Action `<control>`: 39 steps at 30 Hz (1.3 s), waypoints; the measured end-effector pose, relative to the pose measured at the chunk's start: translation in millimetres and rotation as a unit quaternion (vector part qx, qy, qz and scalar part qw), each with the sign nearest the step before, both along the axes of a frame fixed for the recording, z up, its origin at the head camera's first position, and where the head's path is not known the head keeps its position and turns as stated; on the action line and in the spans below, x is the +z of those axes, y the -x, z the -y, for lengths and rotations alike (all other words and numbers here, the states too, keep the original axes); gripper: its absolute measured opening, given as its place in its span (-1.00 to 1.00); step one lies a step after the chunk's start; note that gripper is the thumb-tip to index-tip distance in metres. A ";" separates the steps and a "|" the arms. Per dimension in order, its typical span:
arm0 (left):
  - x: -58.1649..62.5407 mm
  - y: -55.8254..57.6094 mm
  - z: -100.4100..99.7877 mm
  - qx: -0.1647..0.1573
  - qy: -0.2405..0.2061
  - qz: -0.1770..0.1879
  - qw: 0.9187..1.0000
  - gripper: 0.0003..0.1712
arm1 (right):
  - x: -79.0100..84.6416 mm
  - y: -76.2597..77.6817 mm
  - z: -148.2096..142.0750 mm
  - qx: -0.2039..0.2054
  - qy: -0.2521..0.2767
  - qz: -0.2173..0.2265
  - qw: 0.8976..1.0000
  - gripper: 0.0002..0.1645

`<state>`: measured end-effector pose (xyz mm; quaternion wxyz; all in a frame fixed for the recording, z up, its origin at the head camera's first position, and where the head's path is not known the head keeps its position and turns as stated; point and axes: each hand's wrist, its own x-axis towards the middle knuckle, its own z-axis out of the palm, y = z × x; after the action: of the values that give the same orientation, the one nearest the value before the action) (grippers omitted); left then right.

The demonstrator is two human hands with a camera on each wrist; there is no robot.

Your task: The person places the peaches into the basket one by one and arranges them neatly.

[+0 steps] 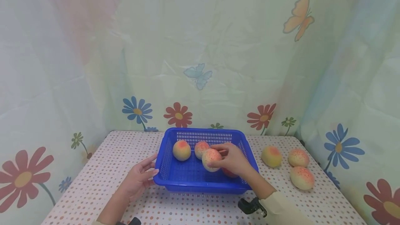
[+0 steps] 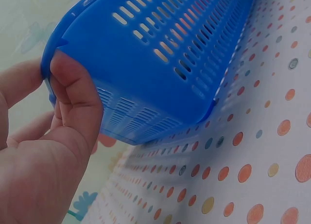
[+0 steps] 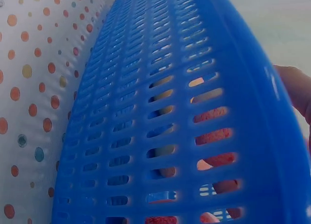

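A blue plastic basket (image 1: pixel 206 184) sits on the table, with peaches inside. My left hand (image 1: pixel 139 180) pinches its left rim between thumb and fingers; the left wrist view shows the thumb (image 2: pixel 73 78) against the outer wall. Within the basket, my right hand (image 1: pixel 232 159) holds a speckled peach (image 1: pixel 210 160) by its right side. Behind that lies another speckled peach (image 1: pixel 201 147), and to the left a yellow peach with a red top (image 1: pixel 181 151). A redder peach (image 1: pixel 229 173) is partly hidden under my right hand. In the right wrist view, the basket wall (image 3: pixel 194 112) covers most of the hand.
Right of the basket, a yellow peach (image 1: pixel 271 156) and two speckled peaches, one behind (image 1: pixel 298 157) and one in front (image 1: pixel 302 178), rest on the dotted tablecloth (image 1: pixel 125 148). A flowered curtain (image 1: pixel 218 37) hangs behind and at both sides of the table.
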<state>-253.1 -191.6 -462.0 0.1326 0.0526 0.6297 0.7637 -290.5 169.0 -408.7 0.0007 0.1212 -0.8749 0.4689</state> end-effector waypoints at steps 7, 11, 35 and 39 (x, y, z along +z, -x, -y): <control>0.2 0.1 0.3 -0.005 0.004 -0.003 1.000 -0.09 | -0.8 6.8 2.7 0.037 -0.014 -0.013 0.999 -0.28; 0.4 -0.1 0.7 -0.005 0.005 -0.001 1.000 -0.09 | -2.1 8.9 5.7 0.034 -0.033 -0.019 0.999 -0.28; -1.9 1.4 2.0 -0.010 0.007 -0.005 1.000 -0.11 | -6.5 17.0 19.4 0.031 -0.099 -0.014 0.995 -0.32; -1.8 1.6 2.4 -0.010 0.006 -0.006 1.000 -0.11 | -9.9 18.3 21.1 0.024 -0.102 0.003 0.995 -0.33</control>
<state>-254.7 -194.0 -463.8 0.1366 0.0627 0.6348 0.7579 -308.7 147.9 -418.6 -0.0252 0.1398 -0.9151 0.3775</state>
